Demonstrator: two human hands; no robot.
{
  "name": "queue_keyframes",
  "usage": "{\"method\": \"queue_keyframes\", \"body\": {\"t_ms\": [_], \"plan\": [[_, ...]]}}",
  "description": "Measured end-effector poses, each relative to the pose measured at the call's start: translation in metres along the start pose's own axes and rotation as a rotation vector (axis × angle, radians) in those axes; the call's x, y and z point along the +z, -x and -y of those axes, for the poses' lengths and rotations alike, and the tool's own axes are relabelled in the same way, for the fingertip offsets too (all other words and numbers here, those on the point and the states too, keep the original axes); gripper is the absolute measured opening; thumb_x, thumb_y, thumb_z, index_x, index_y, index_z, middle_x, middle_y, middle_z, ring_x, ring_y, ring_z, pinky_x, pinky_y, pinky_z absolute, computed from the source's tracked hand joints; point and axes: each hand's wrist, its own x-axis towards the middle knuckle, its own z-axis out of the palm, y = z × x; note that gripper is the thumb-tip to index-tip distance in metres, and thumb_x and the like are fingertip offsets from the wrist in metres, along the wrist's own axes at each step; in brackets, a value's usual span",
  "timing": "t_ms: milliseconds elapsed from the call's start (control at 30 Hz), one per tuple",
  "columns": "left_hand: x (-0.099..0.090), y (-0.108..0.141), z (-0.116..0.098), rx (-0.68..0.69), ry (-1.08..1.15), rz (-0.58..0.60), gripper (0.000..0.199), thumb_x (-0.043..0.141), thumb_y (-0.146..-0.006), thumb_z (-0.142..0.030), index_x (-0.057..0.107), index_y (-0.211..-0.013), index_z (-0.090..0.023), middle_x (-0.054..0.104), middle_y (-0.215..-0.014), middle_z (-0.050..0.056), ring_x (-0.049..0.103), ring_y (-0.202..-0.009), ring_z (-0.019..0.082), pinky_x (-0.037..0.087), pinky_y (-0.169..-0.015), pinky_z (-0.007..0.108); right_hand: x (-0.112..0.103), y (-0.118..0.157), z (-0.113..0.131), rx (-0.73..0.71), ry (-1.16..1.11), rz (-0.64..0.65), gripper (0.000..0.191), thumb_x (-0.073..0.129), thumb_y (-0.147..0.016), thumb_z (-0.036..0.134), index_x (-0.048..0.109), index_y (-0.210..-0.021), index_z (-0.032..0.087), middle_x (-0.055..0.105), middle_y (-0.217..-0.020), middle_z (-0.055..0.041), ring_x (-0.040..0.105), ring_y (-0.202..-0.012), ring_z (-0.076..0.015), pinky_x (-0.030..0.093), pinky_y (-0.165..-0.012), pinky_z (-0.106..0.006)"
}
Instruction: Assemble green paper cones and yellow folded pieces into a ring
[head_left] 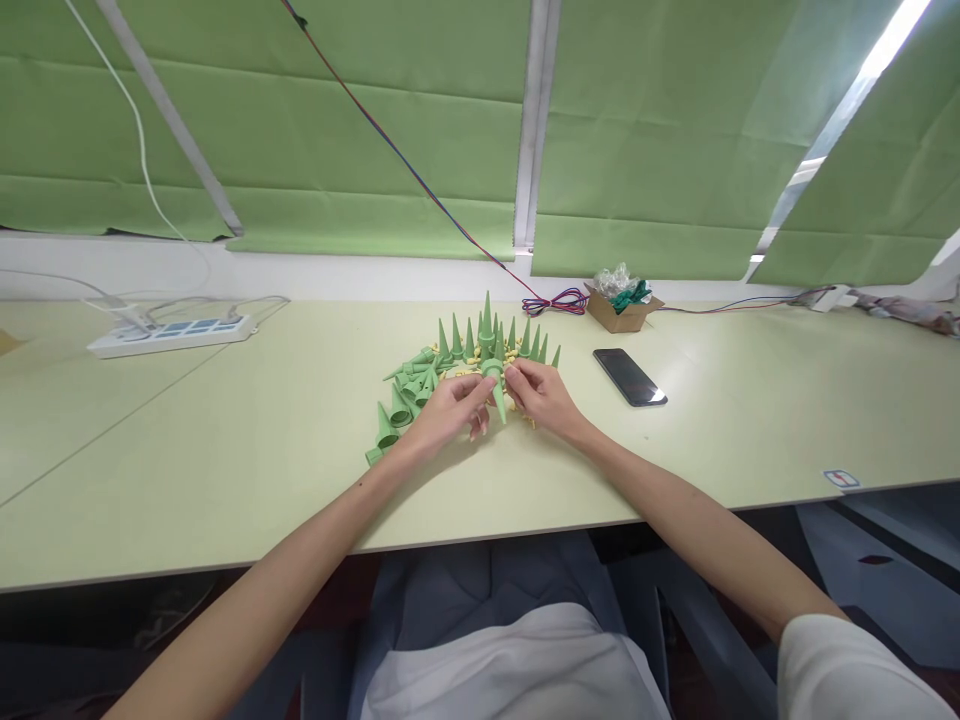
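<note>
Between finger and thumb of my left hand (pixel 452 404) is a green plastic spike (pixel 498 392), its pointed end angled down toward me. My right hand (pixel 546 396) is closed in a pinch at the spike's right side, and whatever its fingertips hold is too small to make out. Behind both hands, several matching green spikes (pixel 487 325) stand upright in an arc. More green spikes (pixel 400 408) lie in a loose pile left of my left hand. Small yellow pieces (pixel 463 373) are scattered among them, partly hidden by my hands.
A black phone (pixel 630 377) lies right of my right hand. Farther back sits a small cardboard box (pixel 622 316) with clear plastic and green material, beside coiled red-blue wire (pixel 556 302). A white power strip (pixel 172 335) is at the left. The table edge runs close to my body.
</note>
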Motion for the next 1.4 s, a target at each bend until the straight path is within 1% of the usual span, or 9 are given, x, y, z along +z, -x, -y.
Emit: {"method": "queue_keyframes", "body": {"t_ms": [167, 333, 433, 567, 667, 900, 1100, 1300, 1400], "plan": [[-0.001, 0.001, 0.000, 0.067, -0.157, -0.002, 0.038, 0.066, -0.086, -0.054, 0.058, -0.076, -0.018, 0.057, -0.054, -0.002, 0.050, -0.045, 0.011, 0.041, -0.051, 0.026, 0.001, 0.001, 0.004, 0.027, -0.072, 0.001, 0.056, 0.045, -0.095, 0.066, 0.042, -0.061, 0.021, 0.042, -0.050, 0.0030, 0.038, -0.049, -0.0102, 0.032, -0.049, -0.025], [0.002, 0.004, -0.004, 0.095, -0.288, -0.088, 0.035, 0.071, -0.081, -0.049, 0.056, -0.073, -0.019, 0.053, -0.049, -0.003, 0.047, -0.044, 0.012, 0.035, -0.048, 0.026, 0.002, 0.000, 0.003, 0.114, -0.237, 0.024, 0.058, 0.051, -0.092, 0.065, 0.042, -0.055, 0.021, 0.037, -0.043, 0.0049, 0.035, -0.039, -0.0082, 0.029, -0.041, -0.025], [0.004, 0.003, -0.002, 0.155, -0.326, -0.143, 0.033, 0.073, -0.078, -0.045, 0.055, -0.073, -0.019, 0.053, -0.051, -0.004, 0.046, -0.046, 0.012, 0.033, -0.049, 0.026, 0.003, -0.001, 0.001, 0.158, -0.312, 0.036, 0.059, 0.056, -0.089, 0.063, 0.041, -0.050, 0.021, 0.035, -0.040, 0.0052, 0.033, -0.035, -0.0077, 0.027, -0.038, -0.025], [0.005, 0.002, 0.001, 0.240, -0.391, -0.215, 0.032, 0.075, -0.076, -0.044, 0.056, -0.076, -0.019, 0.048, -0.054, -0.005, 0.041, -0.047, 0.011, 0.032, -0.050, 0.026, 0.004, -0.003, -0.001, 0.172, -0.327, 0.051, 0.061, 0.056, -0.090, 0.060, 0.039, -0.046, 0.021, 0.035, -0.038, 0.0048, 0.034, -0.034, -0.0073, 0.027, -0.038, -0.025], [0.006, 0.001, 0.002, 0.264, -0.425, -0.230, 0.031, 0.074, -0.077, -0.044, 0.056, -0.076, -0.019, 0.050, -0.057, -0.005, 0.041, -0.049, 0.011, 0.033, -0.051, 0.026, 0.005, -0.004, -0.001, 0.158, -0.300, 0.036, 0.061, 0.055, -0.090, 0.061, 0.040, -0.047, 0.021, 0.035, -0.038, 0.0049, 0.035, -0.034, -0.0074, 0.028, -0.039, -0.025], [0.006, 0.000, -0.001, 0.225, -0.442, -0.231, 0.037, 0.069, -0.082, -0.050, 0.053, -0.071, -0.018, 0.061, -0.068, 0.000, 0.045, -0.050, 0.011, 0.034, -0.050, 0.026, 0.006, -0.003, 0.002, 0.098, -0.227, 0.002, 0.061, 0.050, -0.092, 0.067, 0.042, -0.055, 0.020, 0.036, -0.040, 0.0052, 0.036, -0.038, -0.0077, 0.029, -0.041, -0.024], [0.004, -0.003, 0.004, 0.178, -0.427, -0.226, 0.033, 0.068, -0.083, -0.049, 0.059, -0.077, -0.018, 0.065, -0.077, 0.001, 0.048, -0.050, 0.010, 0.038, -0.049, 0.025, 0.007, -0.002, 0.002, 0.100, -0.276, -0.010, 0.057, 0.046, -0.094, 0.067, 0.045, -0.062, 0.020, 0.037, -0.045, 0.0060, 0.036, -0.038, -0.0077, 0.029, -0.040, -0.024], [0.002, -0.006, 0.010, 0.093, -0.228, -0.190, 0.035, 0.072, -0.081, -0.049, 0.055, -0.088, -0.019, 0.062, -0.090, 0.002, 0.053, -0.048, 0.008, 0.038, -0.043, 0.024, 0.008, -0.002, 0.000, 0.052, -0.273, -0.007, 0.053, 0.047, -0.095, 0.065, 0.043, -0.066, 0.021, 0.040, -0.055, 0.0048, 0.038, -0.043, -0.0072, 0.031, -0.042, -0.024], [0.001, -0.007, 0.009, 0.043, -0.096, -0.163, 0.034, 0.071, -0.083, -0.048, 0.055, -0.086, -0.019, 0.062, -0.084, 0.002, 0.053, -0.045, 0.009, 0.039, -0.041, 0.024, 0.007, -0.002, -0.001, 0.020, -0.238, -0.006, 0.050, 0.048, -0.096, 0.062, 0.044, -0.068, 0.021, 0.040, -0.056, 0.0050, 0.037, -0.045, -0.0077, 0.032, -0.044, -0.024]]}}
